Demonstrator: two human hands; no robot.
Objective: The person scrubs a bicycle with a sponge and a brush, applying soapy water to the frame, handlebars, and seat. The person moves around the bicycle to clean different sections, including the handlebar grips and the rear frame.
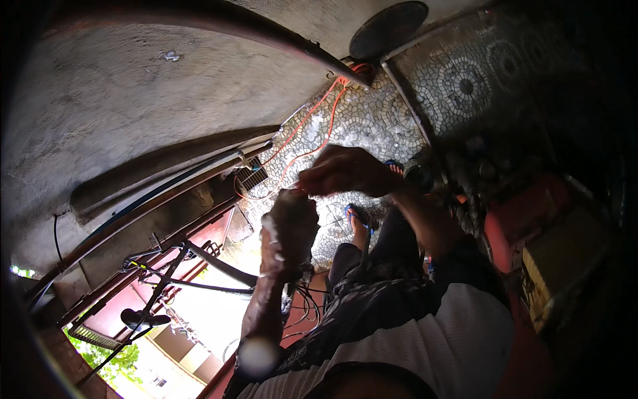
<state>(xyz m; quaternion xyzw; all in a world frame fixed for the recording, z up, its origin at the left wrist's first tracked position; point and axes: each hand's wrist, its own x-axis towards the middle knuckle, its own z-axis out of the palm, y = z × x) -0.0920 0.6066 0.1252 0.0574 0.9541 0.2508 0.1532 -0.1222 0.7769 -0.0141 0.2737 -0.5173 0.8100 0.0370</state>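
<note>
My left hand [292, 223] is raised in front of me, its fingers curled into a fist. Close above it, my right hand [342, 171] reaches in from the right with fingers pressed together in a pinch over the left hand's top. A small reddish bit shows between the two hands, too dim and small to name. Beyond them, a thin orange cord [327, 136] runs down from the wall corner and loops near the hands. Whether the cord touches my fingers cannot be told.
Patterned mosaic floor [399, 110] lies below, with a drain grate [251, 175] by the wall. A bicycle [179, 266] stands at the left near a bright doorway. Metal pipe [279, 30] crosses the upper left. A yellowish box [561, 256] and red object [525, 216] sit at the dark right.
</note>
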